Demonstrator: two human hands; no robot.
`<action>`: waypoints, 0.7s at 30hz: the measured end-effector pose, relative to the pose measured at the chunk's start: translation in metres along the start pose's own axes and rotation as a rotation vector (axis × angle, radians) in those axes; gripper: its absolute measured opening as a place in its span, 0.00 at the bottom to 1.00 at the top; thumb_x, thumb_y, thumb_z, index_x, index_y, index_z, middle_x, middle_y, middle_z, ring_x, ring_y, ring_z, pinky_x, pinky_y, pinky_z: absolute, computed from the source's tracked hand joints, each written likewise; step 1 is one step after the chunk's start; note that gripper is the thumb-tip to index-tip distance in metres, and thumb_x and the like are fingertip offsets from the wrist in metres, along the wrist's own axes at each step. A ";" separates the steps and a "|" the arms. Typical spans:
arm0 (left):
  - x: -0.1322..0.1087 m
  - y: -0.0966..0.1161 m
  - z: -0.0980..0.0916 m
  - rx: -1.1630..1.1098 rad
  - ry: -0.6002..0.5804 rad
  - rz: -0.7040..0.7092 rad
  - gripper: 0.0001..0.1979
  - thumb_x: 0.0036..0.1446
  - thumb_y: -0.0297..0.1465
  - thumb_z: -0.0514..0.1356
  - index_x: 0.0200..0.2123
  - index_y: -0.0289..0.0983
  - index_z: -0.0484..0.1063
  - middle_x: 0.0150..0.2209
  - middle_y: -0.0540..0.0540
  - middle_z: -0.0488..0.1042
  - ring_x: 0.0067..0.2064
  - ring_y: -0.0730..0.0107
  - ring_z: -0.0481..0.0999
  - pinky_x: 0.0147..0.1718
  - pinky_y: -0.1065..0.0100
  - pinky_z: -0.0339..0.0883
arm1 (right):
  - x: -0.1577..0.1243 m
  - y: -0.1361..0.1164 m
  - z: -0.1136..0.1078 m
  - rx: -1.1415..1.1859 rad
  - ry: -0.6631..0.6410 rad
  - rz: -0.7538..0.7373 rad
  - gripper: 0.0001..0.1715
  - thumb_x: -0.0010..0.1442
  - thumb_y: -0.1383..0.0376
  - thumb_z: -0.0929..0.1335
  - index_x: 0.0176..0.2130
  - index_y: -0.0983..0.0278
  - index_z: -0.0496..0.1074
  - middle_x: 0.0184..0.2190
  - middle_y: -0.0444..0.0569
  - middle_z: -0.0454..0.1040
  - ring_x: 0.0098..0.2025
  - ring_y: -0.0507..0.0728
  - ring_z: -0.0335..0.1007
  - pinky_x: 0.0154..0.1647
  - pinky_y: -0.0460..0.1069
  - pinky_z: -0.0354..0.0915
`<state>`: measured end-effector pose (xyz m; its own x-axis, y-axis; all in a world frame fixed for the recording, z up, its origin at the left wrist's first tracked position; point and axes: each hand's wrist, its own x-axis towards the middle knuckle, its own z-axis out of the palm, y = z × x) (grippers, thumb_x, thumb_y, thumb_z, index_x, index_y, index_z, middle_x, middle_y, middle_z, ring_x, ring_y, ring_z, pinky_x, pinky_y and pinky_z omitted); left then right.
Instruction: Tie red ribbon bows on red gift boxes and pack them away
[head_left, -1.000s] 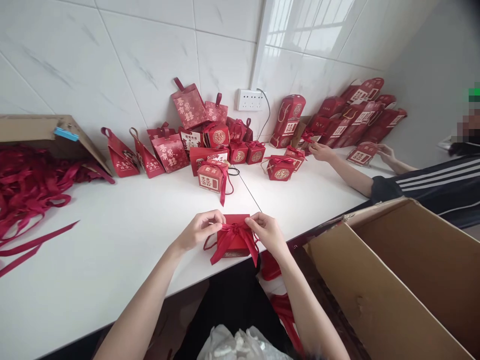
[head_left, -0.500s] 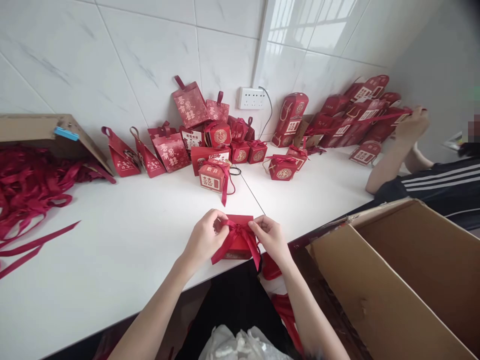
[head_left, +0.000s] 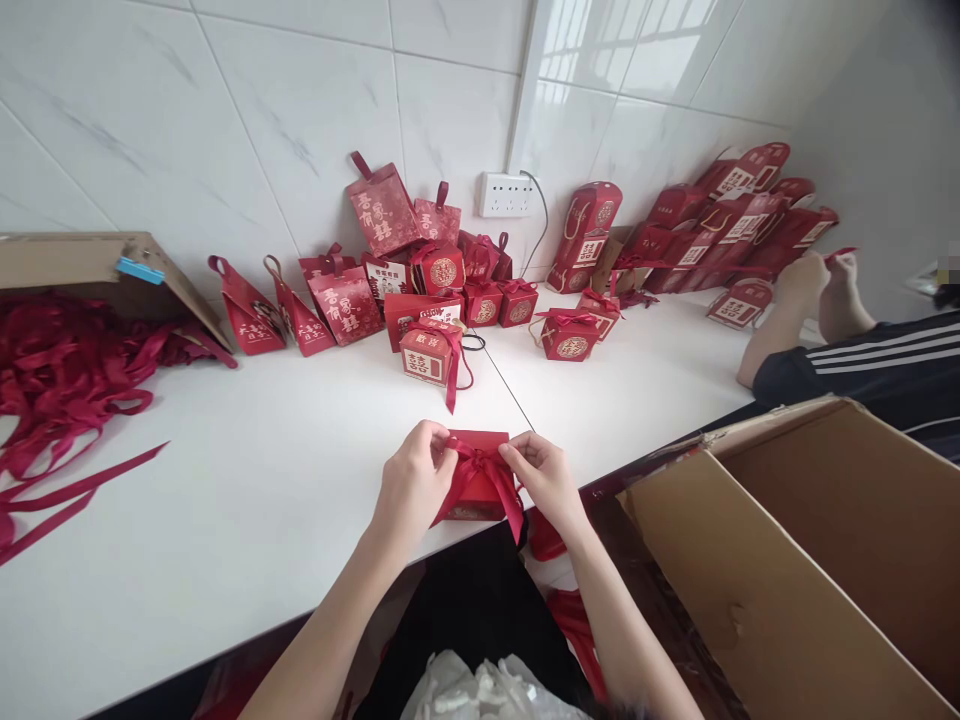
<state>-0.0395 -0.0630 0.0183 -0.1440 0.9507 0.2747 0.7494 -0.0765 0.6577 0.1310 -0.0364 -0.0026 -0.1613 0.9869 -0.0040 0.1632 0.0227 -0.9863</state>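
A small red gift box (head_left: pixel 480 507) sits at the front edge of the white table. Across its top lies a red ribbon bow (head_left: pixel 489 464) with its tails hanging down the near side. My left hand (head_left: pixel 412 475) pinches the bow's left loop between thumb and fingertips. On the other side, my right hand (head_left: pixel 541 470) has its thumb and finger closed on the right loop. The fingers partly hide both loops.
Several finished-looking red boxes (head_left: pixel 431 352) stand along the wall. A carton of loose red ribbons (head_left: pixel 64 380) lies at left. An open cardboard box (head_left: pixel 697 540) is at right, beyond it a co-worker's hands (head_left: pixel 806 290) hold a ribbon. A socket strip (head_left: pixel 510 195) is on the wall.
My hands keep their pinch on the bow, with hardly any movement. The co-worker's hands have come down and closer together. The view has shifted slightly.
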 end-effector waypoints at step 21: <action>0.005 0.003 0.010 0.014 -0.003 0.006 0.06 0.52 0.28 0.51 0.25 0.40 0.54 0.25 0.52 0.64 0.24 0.72 0.65 0.24 0.70 0.59 | -0.006 0.000 0.003 0.048 0.016 -0.011 0.16 0.54 0.53 0.66 0.33 0.64 0.67 0.20 0.40 0.61 0.22 0.49 0.56 0.21 0.44 0.54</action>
<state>-0.0315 -0.0552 0.0142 -0.1377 0.9511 0.2765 0.7589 -0.0781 0.6465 0.1288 -0.0430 -0.0030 -0.1475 0.9890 0.0092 0.1147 0.0263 -0.9930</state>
